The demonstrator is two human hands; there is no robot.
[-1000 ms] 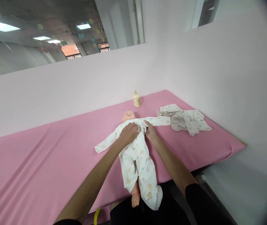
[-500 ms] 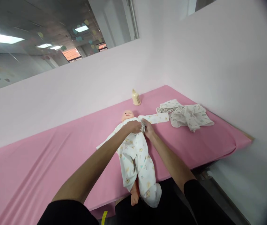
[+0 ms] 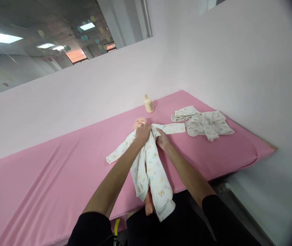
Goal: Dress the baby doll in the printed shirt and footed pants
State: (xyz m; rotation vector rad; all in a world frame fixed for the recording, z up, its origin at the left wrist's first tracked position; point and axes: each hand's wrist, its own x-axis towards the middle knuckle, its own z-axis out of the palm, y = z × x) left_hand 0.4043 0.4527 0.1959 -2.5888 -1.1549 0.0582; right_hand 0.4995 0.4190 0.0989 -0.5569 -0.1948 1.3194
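A baby doll (image 3: 140,122) lies on its back on the pink-covered table, its head toward the wall and one bare foot at the near edge. Over its body is a white baby romper (image 3: 157,167) with small bear prints, sleeves spread out to both sides. My left hand (image 3: 143,133) is closed on the romper's front near the doll's chin, its fingertips partly hidden. Close on the right, my right hand (image 3: 162,138) pinches the romper's edge by the sleeve. The doll's arms are out of sight.
A cream-coloured pump bottle (image 3: 149,104) stands behind the doll near the wall. Crumpled white printed baby clothes (image 3: 207,123) lie at the right. The pink table cover (image 3: 58,177) ends at a white wall (image 3: 212,61) behind and on the right.
My left hand has moved up toward the doll's neck, drawing the romper's front taut. The left sleeve now shows fully, and the trouser legs hang straighter. My right hand stays nearly in place.
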